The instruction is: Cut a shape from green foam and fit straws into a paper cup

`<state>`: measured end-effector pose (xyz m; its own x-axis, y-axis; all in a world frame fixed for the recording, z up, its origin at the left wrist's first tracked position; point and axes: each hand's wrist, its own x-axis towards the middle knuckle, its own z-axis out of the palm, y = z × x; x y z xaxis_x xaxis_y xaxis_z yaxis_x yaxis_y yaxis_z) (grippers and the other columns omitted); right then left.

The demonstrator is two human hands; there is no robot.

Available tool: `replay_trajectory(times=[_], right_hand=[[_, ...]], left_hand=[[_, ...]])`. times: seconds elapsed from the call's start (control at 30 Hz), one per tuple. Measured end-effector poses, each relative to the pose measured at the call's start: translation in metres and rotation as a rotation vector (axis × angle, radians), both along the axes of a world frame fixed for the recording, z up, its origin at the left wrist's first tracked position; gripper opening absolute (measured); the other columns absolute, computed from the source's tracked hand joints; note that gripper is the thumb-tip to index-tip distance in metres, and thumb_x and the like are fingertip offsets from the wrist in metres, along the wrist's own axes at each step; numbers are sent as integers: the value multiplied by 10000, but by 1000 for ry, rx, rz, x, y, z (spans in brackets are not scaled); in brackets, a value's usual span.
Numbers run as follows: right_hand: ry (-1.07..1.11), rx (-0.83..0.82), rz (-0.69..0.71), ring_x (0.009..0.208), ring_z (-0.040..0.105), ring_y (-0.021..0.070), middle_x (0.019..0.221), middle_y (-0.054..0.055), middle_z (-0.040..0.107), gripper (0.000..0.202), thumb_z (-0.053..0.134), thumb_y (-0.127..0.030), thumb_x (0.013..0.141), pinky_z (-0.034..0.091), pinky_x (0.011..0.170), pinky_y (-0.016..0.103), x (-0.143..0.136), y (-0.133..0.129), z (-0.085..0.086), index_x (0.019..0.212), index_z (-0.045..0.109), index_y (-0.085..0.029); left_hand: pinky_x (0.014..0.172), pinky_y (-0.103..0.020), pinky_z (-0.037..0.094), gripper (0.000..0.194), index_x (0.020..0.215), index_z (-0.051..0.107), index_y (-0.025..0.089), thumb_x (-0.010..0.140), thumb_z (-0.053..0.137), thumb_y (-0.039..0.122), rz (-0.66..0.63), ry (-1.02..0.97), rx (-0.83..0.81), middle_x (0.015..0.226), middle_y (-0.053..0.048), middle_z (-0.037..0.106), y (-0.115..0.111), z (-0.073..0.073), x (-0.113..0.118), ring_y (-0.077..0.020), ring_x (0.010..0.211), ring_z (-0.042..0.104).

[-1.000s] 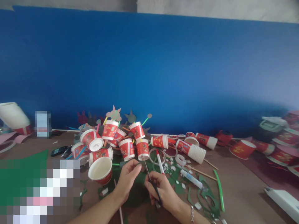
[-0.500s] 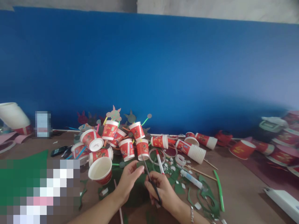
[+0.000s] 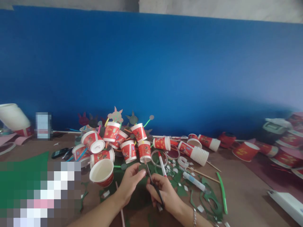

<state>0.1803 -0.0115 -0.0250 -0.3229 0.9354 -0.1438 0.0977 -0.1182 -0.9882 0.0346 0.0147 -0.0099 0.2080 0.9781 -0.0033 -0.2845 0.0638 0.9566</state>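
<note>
Scissors (image 3: 152, 183), black-handled with slim grey blades, lower centre of frame: my right hand (image 3: 163, 194) grips them closed-fisted, tips pointing up-left; my left hand (image 3: 131, 183) pinches green felt (image 3: 142, 168).

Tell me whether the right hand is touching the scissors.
Touching. The head view shows the right hand wrapped round the scissors' black handles, with the blades pointing up toward the green piece that the left hand pinches.
</note>
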Motion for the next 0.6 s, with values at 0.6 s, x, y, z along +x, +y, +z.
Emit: replay_trajectory(times=[0.6], right_hand=[[0, -8, -1, 306, 426, 61, 424, -79, 461, 388, 610, -532, 722, 329, 297, 145, 0, 2, 0, 737, 502, -161]], left_hand=[[588, -220, 332, 239, 572, 500, 170, 725, 622, 307, 90, 47, 43, 578, 34, 504, 1, -4, 0, -116, 586, 418]])
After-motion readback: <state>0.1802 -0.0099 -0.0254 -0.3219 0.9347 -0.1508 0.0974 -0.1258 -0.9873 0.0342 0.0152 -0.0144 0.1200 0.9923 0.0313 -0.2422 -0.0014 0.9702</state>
